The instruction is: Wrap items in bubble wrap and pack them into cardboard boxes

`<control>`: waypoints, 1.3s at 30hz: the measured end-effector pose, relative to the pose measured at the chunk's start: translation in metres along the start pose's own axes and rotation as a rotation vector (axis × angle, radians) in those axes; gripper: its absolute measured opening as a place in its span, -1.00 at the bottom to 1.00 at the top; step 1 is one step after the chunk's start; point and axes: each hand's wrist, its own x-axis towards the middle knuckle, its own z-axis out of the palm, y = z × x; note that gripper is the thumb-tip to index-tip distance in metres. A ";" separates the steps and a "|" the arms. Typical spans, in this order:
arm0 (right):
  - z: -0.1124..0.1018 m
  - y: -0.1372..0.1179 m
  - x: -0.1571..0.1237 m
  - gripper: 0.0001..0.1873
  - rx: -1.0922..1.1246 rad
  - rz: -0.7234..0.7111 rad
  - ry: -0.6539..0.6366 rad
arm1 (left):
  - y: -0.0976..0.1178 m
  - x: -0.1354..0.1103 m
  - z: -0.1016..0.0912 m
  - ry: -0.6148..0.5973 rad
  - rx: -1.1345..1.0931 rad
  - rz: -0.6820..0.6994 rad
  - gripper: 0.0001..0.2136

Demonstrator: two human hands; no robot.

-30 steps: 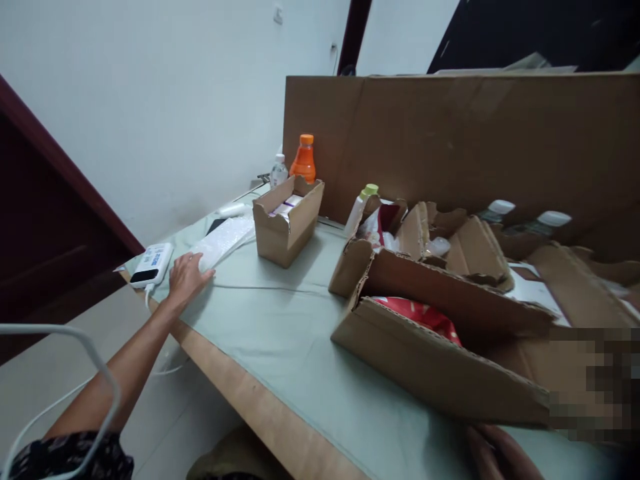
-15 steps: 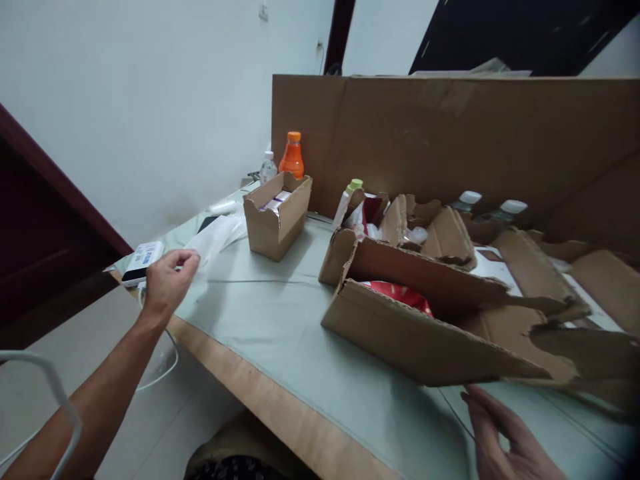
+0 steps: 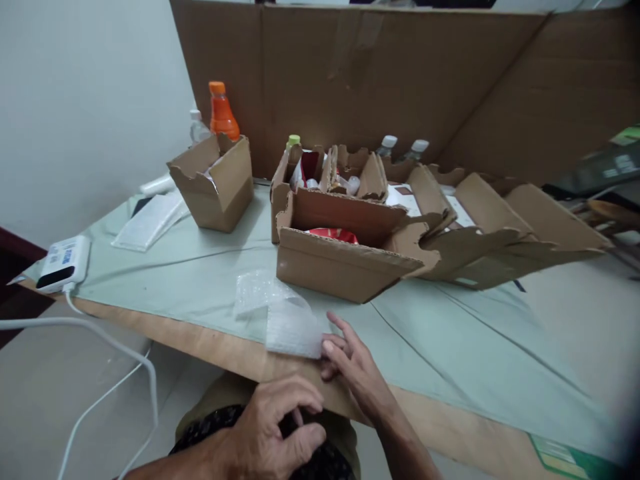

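One crumpled piece of bubble wrap (image 3: 295, 327) lies at the front of your worktop (image 3: 175, 287), its lower edge overlapping the bare border. Your right hand (image 3: 353, 360) is at its right-hand corner, index finger stretched forward and thumb beside the other, bent fingers; you cannot tell from this view whether that grip has pinched the corner or merely touches it. Your left hand (image 3: 287, 423) is lower, just this side of the worktop's edge, its grip released, with the fingers loosely curled and the thumb apart from them. Just beyond the wrap you have an open cardboard box (image 3: 340, 270) with a red packet (image 3: 334, 235) inside. Farther left stands a smaller box (image 3: 220, 193), with an orange bottle (image 3: 223, 119) behind it. Clear plastic packaging (image 3: 147, 223) lies near that box, and a white device (image 3: 65, 263) sits at the worktop's left end.
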 end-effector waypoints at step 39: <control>0.062 0.018 -0.030 -0.76 -0.274 -0.619 -0.100 | -0.005 0.141 -0.199 0.238 1.019 -0.085 -0.55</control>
